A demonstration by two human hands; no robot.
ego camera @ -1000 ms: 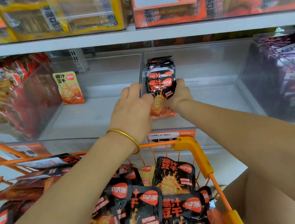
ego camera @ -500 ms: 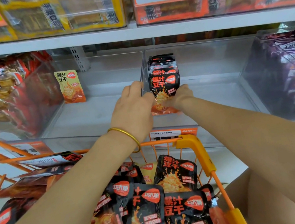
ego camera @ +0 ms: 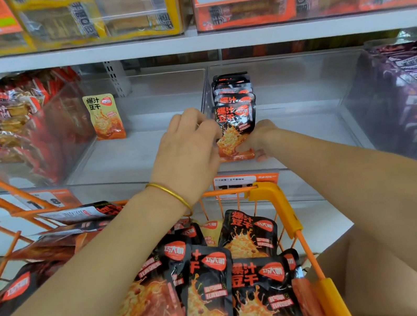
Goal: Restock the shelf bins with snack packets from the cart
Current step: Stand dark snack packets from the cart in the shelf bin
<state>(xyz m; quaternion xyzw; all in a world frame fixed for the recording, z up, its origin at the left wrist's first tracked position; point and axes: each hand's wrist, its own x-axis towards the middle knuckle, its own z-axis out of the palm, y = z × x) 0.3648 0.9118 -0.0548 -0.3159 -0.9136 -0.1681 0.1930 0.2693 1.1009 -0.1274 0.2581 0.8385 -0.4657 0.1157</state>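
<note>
Seen from above the person's own arms, both hands reach over an orange shopping cart [ego camera: 274, 196] into a clear plastic shelf bin [ego camera: 306, 124]. Against the bin's left wall stands a short row of black-and-orange snack packets [ego camera: 236, 114] — upright, front faces toward the camera, the nearest one touching both hands. The left hand [ego camera: 187, 155], a gold bangle [ego camera: 170, 191] at its wrist, is partly curled with its fingertips pressed to the front packet's left edge. The right hand [ego camera: 259, 139] is cupped low around the packet's bottom right corner; whether either hand truly grips or only steadies the packet cannot be told.

Many more of the same packets [ego camera: 251, 274] lie heaped in the cart below. In the neighbouring bin to the left, a single yellow packet [ego camera: 105, 117] stands alone.

These look like light, soft foil pouches — glossy, likely slippery, and prone to flop or slide forward. Pinching them by the flat side edges, several at once, would probably hold them best.
</note>
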